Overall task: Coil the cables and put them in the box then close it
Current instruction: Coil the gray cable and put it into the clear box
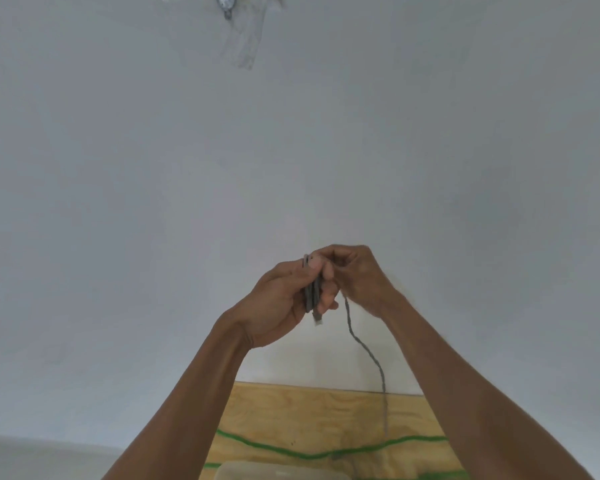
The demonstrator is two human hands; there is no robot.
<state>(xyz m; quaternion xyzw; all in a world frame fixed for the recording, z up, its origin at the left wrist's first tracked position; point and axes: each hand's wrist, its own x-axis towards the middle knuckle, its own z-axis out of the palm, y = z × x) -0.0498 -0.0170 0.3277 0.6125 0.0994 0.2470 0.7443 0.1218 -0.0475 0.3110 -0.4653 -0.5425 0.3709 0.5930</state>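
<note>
Cable [313, 289], grey and braided, gathered in several short loops at centre frame, raised in front of a pale wall [291, 133]. Left hand [284, 299] curled round the bundle, thumb pressing the top of the loops, fingers wrapped behind. Connector end [317, 319] poking out just below that fist. Right hand [357, 275] touching the bundle from the right side, fingers curled and pinching the free strand where it meets the loops. Loose tail [378, 368] hanging down from the right hand toward lower centre, crossing onto a plywood tabletop [274, 410] marked with green tape lines [326, 453]. Pale blurred shape at the bottom edge, possibly the box [281, 472], too unclear to confirm; lid not visible

Judged risks from here:
- Loops springing apart if the left thumb eases off, braided cord tending to uncoil
- Tail snagging on the table edge or on whatever lies below, jerking the bundle out of the fingers
- Twist building up in the hanging strand, making later loops kink or sit uneven
- Connector end slipping free and unravelling the innermost turn
- Bundle held high and away from the table, so any drop likely landing outside the container
- Oversized coil possibly stopping the lid from closing; size against the container impossible to judge from this view
</note>
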